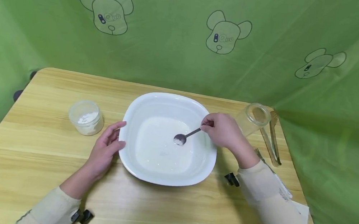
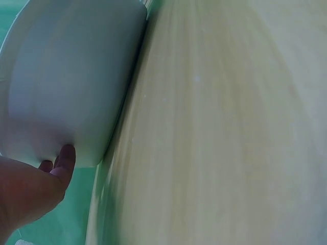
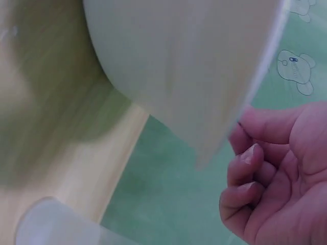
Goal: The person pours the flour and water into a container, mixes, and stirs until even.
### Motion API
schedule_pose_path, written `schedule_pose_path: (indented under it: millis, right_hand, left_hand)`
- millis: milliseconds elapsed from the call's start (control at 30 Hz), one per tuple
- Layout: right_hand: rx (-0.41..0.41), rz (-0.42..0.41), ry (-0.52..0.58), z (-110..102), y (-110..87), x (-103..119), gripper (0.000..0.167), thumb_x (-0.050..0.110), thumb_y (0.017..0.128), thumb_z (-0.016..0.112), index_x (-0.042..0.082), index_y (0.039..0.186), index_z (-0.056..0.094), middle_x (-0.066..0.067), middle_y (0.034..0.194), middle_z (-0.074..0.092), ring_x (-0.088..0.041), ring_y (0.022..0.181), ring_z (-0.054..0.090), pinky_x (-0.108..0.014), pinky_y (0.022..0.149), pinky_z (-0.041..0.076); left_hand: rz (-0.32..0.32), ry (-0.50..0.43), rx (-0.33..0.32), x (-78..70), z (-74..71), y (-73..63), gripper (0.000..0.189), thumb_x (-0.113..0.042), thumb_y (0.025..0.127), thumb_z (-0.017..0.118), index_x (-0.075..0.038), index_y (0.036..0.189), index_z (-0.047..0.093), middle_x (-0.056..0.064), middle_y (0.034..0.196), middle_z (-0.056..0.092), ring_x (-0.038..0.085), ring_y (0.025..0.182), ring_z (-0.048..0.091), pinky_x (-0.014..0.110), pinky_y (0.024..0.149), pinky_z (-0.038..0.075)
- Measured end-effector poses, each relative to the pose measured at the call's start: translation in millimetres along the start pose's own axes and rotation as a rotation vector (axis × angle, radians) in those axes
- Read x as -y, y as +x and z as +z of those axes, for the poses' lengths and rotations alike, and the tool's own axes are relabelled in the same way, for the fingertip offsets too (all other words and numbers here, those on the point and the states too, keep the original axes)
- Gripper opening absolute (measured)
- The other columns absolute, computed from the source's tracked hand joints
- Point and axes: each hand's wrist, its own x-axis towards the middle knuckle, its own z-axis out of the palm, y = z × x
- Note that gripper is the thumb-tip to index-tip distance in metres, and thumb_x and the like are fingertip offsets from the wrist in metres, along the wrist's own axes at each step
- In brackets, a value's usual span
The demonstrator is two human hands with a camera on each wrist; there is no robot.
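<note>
A white basin stands on the table with white, milky liquid in it. At its left side my left hand grips the edge, thumb and index finger at the rim. In the left wrist view, fingertips touch the basin's outer wall. Above the liquid, my right hand pinches the handle of a dark measuring spoon, which carries a little white powder. The right wrist view shows my right hand with curled fingers beyond the basin's rim; the spoon is hidden there.
Left of the basin is a clear plastic tub holding white powder. At the back right, a glass jar stands near wooden tongs. White paper or cloth lies partly under my right arm. A green curtain hangs behind the table.
</note>
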Motion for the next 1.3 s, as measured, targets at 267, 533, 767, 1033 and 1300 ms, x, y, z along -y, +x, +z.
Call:
schedule_pose_path:
  millis: [267, 533, 767, 1033, 1300]
  right_hand:
    - [-0.021, -0.064, 0.093, 16.6, 6.6, 12.0, 0.007, 0.014, 0.093, 0.07, 0.013, 0.087, 0.074, 0.002, 0.069, 0.059, -0.018, 0.064, 0.051, -0.034, 0.062, 0.044]
    - [-0.066, -0.035, 0.024, 17.6, 13.3, 22.9, 0.008, 0.015, 0.092, 0.071, 0.014, 0.086, 0.075, 0.004, 0.068, 0.061, -0.019, 0.065, 0.054, -0.035, 0.065, 0.044]
    - [-0.222, -0.093, -0.04, 22.8, 23.8, 26.8, 0.01, 0.013, 0.089, 0.068, 0.013, 0.082, 0.075, 0.006, 0.065, 0.062, -0.018, 0.06, 0.055, -0.034, 0.059, 0.045]
    - [-0.049, -0.236, 0.001, 32.4, 26.1, 35.7, 0.007, 0.014, 0.088, 0.072, 0.014, 0.084, 0.078, 0.012, 0.065, 0.062, -0.007, 0.059, 0.055, -0.028, 0.06, 0.048]
    - [-0.043, -0.18, -0.043, 25.8, 19.3, 36.9, 0.006, 0.015, 0.087, 0.073, 0.015, 0.085, 0.079, 0.011, 0.065, 0.062, -0.011, 0.06, 0.055, -0.032, 0.062, 0.048]
  left_hand:
    - [0.001, 0.002, -0.005, 1.0, 0.2, 0.2, 0.059, 0.01, 0.091, 0.05, -0.002, 0.147, 0.041, 0.024, 0.143, 0.047, 0.033, 0.127, 0.049, 0.032, 0.094, 0.053]
    - [0.004, 0.003, -0.009, -0.5, 0.3, 0.9, 0.059, 0.01, 0.09, 0.05, -0.002, 0.147, 0.041, 0.024, 0.142, 0.048, 0.034, 0.126, 0.05, 0.033, 0.094, 0.053]
    - [-0.007, 0.008, -0.01, -1.0, 0.6, 0.7, 0.059, 0.009, 0.09, 0.051, -0.002, 0.147, 0.041, 0.024, 0.142, 0.048, 0.035, 0.126, 0.049, 0.032, 0.093, 0.053]
    - [-0.011, 0.011, -0.013, -0.2, 0.4, 1.0, 0.059, 0.009, 0.09, 0.052, -0.003, 0.147, 0.041, 0.023, 0.142, 0.048, 0.03, 0.124, 0.051, 0.032, 0.094, 0.053]
    - [-0.011, 0.015, -0.014, 0.2, 0.1, 0.7, 0.06, 0.009, 0.09, 0.051, -0.003, 0.148, 0.041, 0.022, 0.143, 0.048, 0.029, 0.125, 0.051, 0.032, 0.093, 0.054]
